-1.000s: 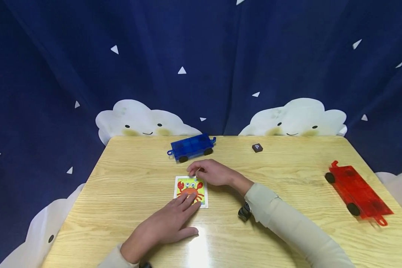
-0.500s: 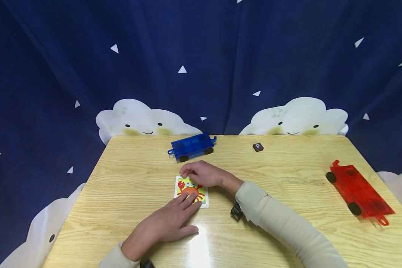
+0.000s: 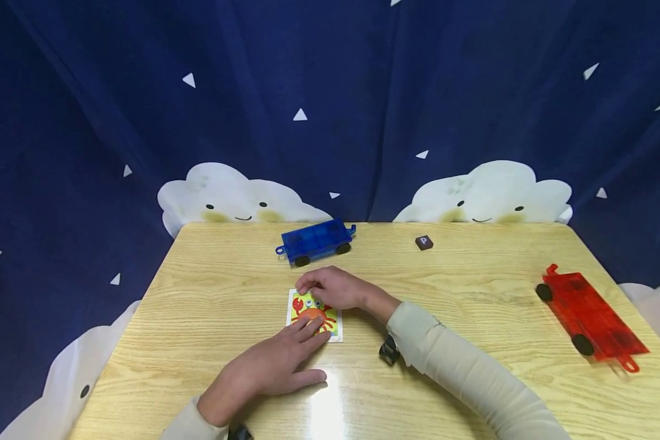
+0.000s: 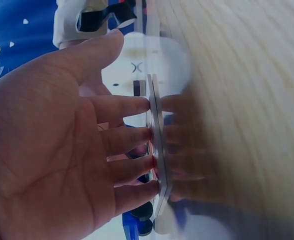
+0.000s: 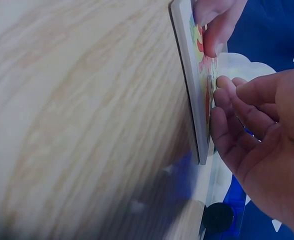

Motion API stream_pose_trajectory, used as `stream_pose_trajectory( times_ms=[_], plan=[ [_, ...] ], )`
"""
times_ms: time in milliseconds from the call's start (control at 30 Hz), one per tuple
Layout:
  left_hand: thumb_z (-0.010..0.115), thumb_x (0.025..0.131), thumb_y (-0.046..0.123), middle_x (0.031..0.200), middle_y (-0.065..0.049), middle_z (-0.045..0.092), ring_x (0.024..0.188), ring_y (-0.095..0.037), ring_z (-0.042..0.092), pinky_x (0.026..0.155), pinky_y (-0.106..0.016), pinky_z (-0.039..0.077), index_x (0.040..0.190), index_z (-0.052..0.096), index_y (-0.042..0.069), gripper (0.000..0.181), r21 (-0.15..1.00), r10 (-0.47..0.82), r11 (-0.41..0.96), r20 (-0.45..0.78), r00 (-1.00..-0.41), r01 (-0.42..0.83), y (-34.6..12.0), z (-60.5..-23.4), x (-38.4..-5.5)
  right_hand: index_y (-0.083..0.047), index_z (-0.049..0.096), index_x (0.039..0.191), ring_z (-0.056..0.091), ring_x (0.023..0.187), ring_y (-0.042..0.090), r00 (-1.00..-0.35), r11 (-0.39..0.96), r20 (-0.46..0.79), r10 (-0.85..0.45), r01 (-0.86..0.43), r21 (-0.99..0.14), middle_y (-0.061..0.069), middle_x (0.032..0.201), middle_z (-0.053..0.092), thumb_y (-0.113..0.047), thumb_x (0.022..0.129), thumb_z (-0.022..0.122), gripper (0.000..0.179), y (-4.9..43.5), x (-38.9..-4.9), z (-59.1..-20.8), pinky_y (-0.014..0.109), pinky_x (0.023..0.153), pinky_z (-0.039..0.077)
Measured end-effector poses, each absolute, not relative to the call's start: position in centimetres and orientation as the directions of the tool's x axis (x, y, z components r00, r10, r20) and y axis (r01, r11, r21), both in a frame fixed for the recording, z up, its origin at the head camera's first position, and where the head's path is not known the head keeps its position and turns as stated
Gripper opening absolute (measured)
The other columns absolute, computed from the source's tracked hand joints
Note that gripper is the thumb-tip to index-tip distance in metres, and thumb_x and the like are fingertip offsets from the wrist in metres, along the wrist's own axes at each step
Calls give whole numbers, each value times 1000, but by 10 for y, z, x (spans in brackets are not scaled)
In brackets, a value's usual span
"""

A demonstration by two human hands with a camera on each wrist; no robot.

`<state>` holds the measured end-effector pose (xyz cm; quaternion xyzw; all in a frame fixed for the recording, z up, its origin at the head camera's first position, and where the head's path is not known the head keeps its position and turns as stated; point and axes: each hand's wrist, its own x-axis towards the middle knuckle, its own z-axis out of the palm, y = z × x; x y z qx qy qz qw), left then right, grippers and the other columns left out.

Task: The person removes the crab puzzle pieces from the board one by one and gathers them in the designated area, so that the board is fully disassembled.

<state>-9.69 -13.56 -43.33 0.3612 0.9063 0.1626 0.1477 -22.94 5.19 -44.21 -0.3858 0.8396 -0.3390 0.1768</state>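
A small square crab puzzle board (image 3: pixel 312 316) lies flat on the wooden table, with a white border and a red-orange crab on yellow-green. Straight fingertips of my left hand (image 3: pixel 275 365) rest on its lower part; the left wrist view shows the palm and the board (image 4: pixel 158 135) edge-on. At the board's upper edge, my right hand (image 3: pixel 334 287) has loosely bent fingers and covers the top right corner. In the right wrist view the right hand's fingers (image 5: pixel 224 135) are at the picture side of the board (image 5: pixel 193 95), with nothing visibly held.
Behind the hands stands a blue wheeled toy car base (image 3: pixel 315 242). A red one (image 3: pixel 591 315) is at the right. A small dark tile marked P (image 3: pixel 424 242) lies near the back edge. A dark blue curtain with white clouds (image 3: pixel 242 195) hangs behind the table (image 3: pixel 209 305).
My right hand has shifted left along the board's upper edge, then stayed nearly still over the last half second. The left hand keeps its place on the board.
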Motion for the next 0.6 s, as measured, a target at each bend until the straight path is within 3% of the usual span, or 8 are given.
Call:
stream_pose_trajectory(
  times_ms=[600],
  plan=[
    [50, 105, 54, 166, -13, 29, 153, -33, 24, 114, -51, 35, 157, 45, 11, 67, 437, 695, 683, -143, -705, 585, -137, -436, -98, -6, 69, 131, 59, 96, 15, -667, 518, -112, -736, -450, -727, 0, 119, 70, -2, 102, 50, 34, 47, -233, -447, 27, 85, 48]
  ],
)
